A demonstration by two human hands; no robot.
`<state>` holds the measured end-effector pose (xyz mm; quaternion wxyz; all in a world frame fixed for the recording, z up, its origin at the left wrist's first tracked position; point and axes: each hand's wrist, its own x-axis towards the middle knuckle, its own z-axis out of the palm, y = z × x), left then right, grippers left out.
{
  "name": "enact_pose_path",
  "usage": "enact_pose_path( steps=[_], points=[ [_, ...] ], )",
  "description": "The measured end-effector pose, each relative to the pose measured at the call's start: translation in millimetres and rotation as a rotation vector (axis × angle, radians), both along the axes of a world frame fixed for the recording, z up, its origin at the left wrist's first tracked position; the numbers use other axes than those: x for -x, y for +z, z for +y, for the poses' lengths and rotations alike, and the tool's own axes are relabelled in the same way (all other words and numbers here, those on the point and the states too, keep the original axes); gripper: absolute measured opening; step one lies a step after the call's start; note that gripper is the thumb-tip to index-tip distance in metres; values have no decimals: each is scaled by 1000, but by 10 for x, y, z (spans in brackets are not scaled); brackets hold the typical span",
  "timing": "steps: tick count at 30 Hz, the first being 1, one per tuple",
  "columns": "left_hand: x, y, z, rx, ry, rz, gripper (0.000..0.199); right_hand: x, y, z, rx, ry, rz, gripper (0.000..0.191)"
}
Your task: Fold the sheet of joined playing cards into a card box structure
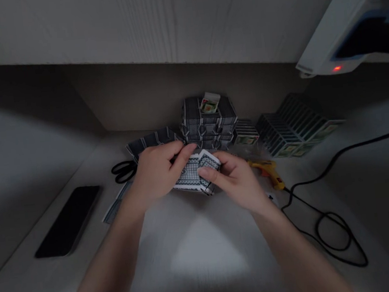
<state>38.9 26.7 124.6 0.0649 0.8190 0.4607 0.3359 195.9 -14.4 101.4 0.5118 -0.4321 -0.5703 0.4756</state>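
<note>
Between my hands is a piece made of folded playing cards [188,174], with patterned backs and white borders showing. My left hand [160,170] grips its left part, the thumb along the upper edge. My right hand [235,176] pinches the folded right end between thumb and fingers. Just beyond my hands stands a boxy stack built from cards [209,121], with a small picture box [210,102] on top. Behind my left hand lies an open, dark patterned card structure [154,138], partly hidden by that hand.
Left are black-handled scissors [124,171], a phone [69,221] and flat cards [116,206]. Right are a yellow glue gun [268,172] with its looping black cord [325,216], and rows of folded cards [289,127]. A shelf board [155,26] and power strip [330,55] hang overhead.
</note>
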Motion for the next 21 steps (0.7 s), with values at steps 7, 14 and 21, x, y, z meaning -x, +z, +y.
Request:
enact_pose_path(
  steps=[7,14,21],
  points=[
    [39,9,25,-4,-11,-37,44,-63,59,-59,-23,-81,21,16],
    [26,13,15,-12,-18,-11,44,9,49,-87,-24,-87,16,15],
    [4,2,-3,-4,-25,3,44,97,84,-172,-197,-168,-246,47]
  ],
)
